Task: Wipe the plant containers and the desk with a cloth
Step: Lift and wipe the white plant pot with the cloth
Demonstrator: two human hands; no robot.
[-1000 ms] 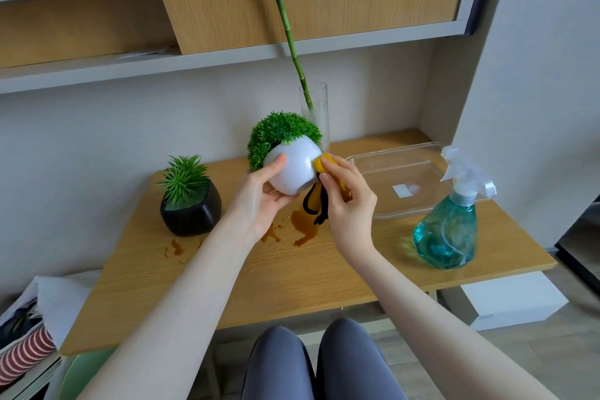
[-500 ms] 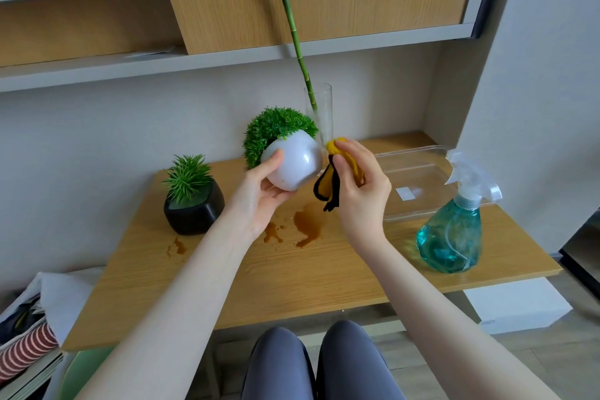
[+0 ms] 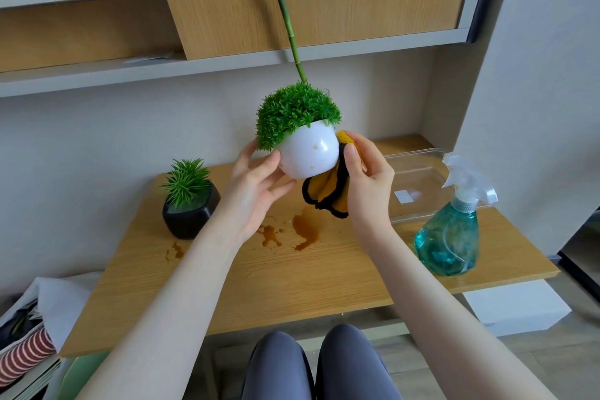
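My left hand (image 3: 256, 187) holds a round white pot (image 3: 308, 153) with a bushy green plant, lifted above the wooden desk (image 3: 324, 273). Small brown specks mark the pot's front. My right hand (image 3: 363, 182) presses a yellow cloth with black edging (image 3: 328, 193) against the pot's right side; the cloth hangs down below the pot. A black pot (image 3: 190, 214) with a spiky green plant stands on the desk at the left. Brown spill stains (image 3: 303, 229) lie on the desk under the raised pot.
A teal spray bottle (image 3: 449, 240) stands at the desk's right front. A clear plastic tray (image 3: 418, 185) lies behind it. A tall green stalk (image 3: 285, 16) rises behind the white pot, its glass vase mostly hidden. Shelves hang overhead. Clutter sits on the floor at the left.
The white pot has been lifted higher and turned more upright. My right hand with the cloth followed it up along the pot's right side.
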